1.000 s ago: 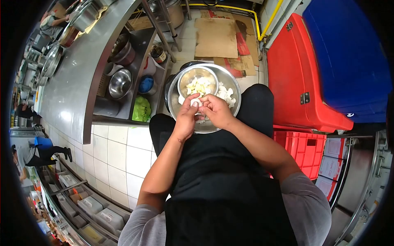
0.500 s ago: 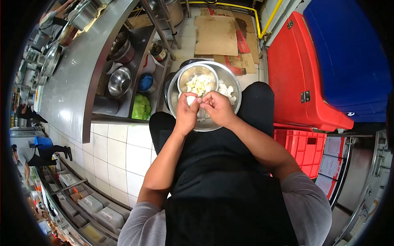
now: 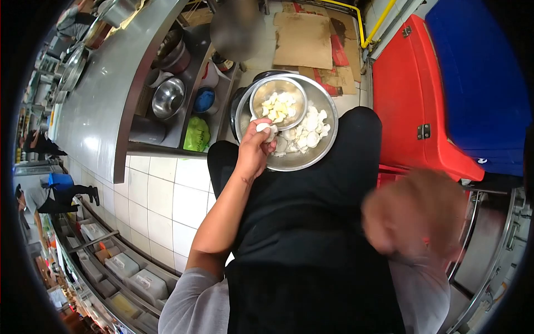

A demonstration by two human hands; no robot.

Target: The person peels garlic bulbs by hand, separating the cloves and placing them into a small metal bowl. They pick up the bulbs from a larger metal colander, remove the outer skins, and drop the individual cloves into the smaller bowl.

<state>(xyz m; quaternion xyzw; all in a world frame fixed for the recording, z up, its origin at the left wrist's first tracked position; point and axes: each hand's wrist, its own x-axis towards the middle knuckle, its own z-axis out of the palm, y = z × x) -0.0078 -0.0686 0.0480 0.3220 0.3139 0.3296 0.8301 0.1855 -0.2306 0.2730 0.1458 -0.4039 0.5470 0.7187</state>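
Note:
My left hand (image 3: 255,151) is closed around white garlic (image 3: 266,129) at the near-left rim of the small metal bowl. Pale peeled cloves (image 3: 278,107) lie in that small bowl (image 3: 301,94), which sits inside a large metal bowl (image 3: 332,111). Beside it, the large bowl holds more white garlic (image 3: 311,131) and what look like skins. Far from the bowls, my right hand (image 3: 414,214) is raised at the right, near my right upper arm. Motion smears its fingers, so what it holds cannot be told.
A steel counter (image 3: 100,106) runs along the left, its lower shelf holding a metal bowl (image 3: 168,98) and a green bag (image 3: 197,134). A red and blue container (image 3: 409,94) stands right. Cardboard (image 3: 302,40) covers the floor ahead. Another person (image 3: 55,197) is far left.
My right hand has left the garlic and swung back to the right. My left hand keeps hold of the garlic by the small bowl. A blurred dark shape now shows at the top.

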